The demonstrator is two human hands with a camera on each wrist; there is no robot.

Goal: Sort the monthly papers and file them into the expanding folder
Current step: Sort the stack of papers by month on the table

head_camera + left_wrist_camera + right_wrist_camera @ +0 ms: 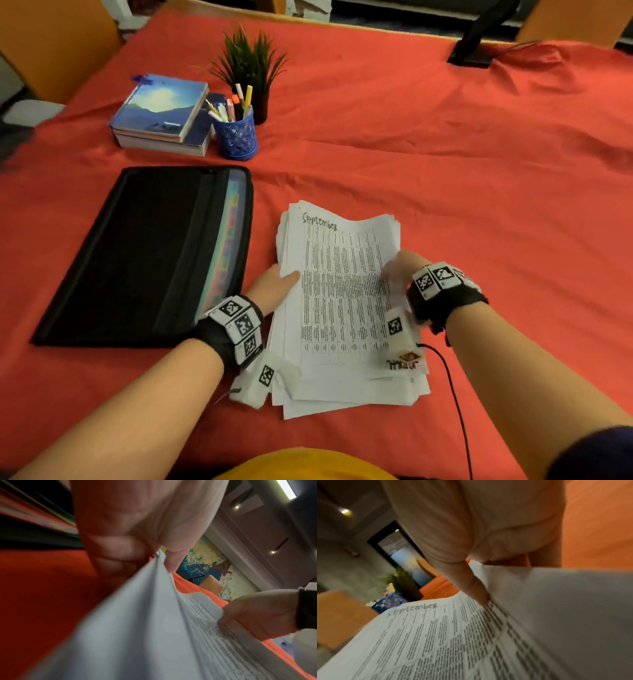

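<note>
A stack of printed papers (342, 308) lies on the red cloth in front of me, its top sheet headed "September" (412, 609). My left hand (277, 284) pinches the left edge of the upper sheets (154, 601), thumb on top and fingers underneath. My right hand (397, 270) grips the right edge, its thumb (476, 588) pressed on the printed table. The upper sheets are lifted and bowed between both hands. The black expanding folder (147, 253) lies flat to the left, with coloured tabs (226, 240) showing along its right side.
Behind the folder stand stacked books (161, 113), a blue pen holder (236, 133) and a small potted plant (250, 68). A black stand (479, 37) sits at the far right. A black cable (452, 387) runs from my right wrist. Orange chairs border the table.
</note>
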